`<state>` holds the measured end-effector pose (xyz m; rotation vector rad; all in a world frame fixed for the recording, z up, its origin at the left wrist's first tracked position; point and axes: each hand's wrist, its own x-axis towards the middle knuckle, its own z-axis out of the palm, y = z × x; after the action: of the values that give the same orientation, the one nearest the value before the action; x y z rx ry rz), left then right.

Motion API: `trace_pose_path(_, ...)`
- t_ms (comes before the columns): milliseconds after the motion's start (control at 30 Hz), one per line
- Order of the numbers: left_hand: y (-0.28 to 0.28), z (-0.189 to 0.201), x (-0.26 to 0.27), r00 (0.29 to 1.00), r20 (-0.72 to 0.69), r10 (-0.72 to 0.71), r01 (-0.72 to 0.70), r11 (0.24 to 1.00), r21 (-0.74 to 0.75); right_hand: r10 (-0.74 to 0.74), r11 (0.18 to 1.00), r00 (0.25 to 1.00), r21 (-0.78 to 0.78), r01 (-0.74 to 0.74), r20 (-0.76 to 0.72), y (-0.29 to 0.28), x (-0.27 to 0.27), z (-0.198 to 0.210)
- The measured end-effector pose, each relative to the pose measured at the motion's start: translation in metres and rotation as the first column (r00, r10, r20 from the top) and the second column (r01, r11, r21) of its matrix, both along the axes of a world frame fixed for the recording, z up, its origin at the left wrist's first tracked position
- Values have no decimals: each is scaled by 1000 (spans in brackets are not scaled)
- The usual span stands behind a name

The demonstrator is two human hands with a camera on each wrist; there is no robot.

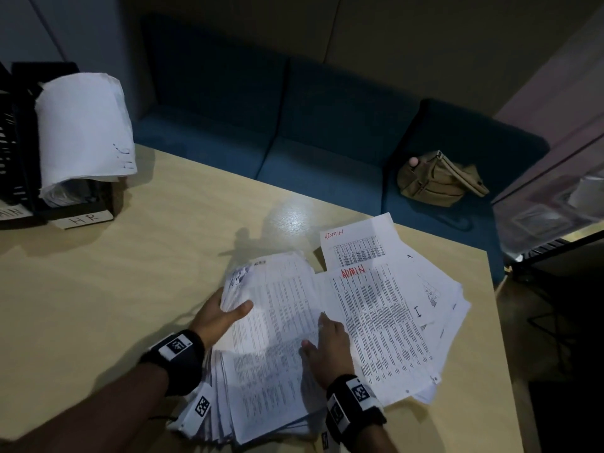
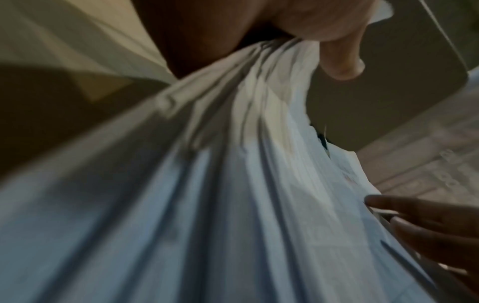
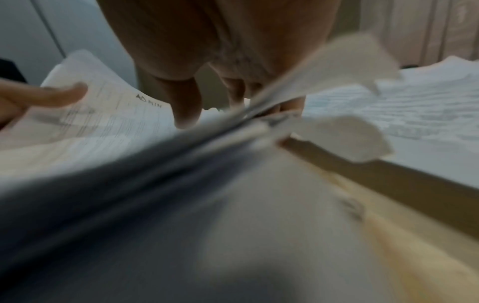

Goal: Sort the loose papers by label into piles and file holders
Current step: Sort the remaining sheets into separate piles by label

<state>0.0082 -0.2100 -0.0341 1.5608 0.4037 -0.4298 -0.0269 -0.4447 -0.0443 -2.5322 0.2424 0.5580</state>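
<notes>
A thick stack of printed papers (image 1: 274, 322) lies on the wooden table (image 1: 130, 273) in front of me. My left hand (image 1: 228, 313) grips its left edge, thumb on top and fingers underneath; the left wrist view shows the sheets (image 2: 233, 184) fanned below the thumb (image 2: 339, 61). My right hand (image 1: 327, 338) pinches the right edge of the upper sheets, which run between its thumb and fingers in the right wrist view (image 3: 220, 98). A sheet there reads ADMIN (image 3: 116, 123). To the right spreads a pile marked ADMIN in red (image 1: 376, 308).
Black file holders (image 1: 19, 142) stand at the table's far left, one labelled HR (image 1: 83, 219), with white papers (image 1: 81, 125) curling out over it. A blue sofa (image 1: 327, 132) with a khaki bag (image 1: 438, 178) runs behind the table.
</notes>
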Motion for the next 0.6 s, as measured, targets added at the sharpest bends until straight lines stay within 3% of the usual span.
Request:
trace_pose_path(133,5,3,18,988,141,69,-87,987,131,162,985,985,-64,-159,56,-5,11,8)
trace_pose_path(267,9,-4,30,988,132,81,-101,983,155,-60,996,982,78,47,181,-38,39,24)
trace_pose_path(400,11,-16,36,985,119,125,-144,975,167,-91,989,981,-101,109,168,-71,74,28)
trace_pose_path(500,17,-33,32,989,98,107,-126,971,203,-55,969,988,-232,88,143,-81,99,28)
trace_pose_path(600,20,-40,27,992,95,78,-99,963,250,26,963,989,-270,14,144,-74,109,19)
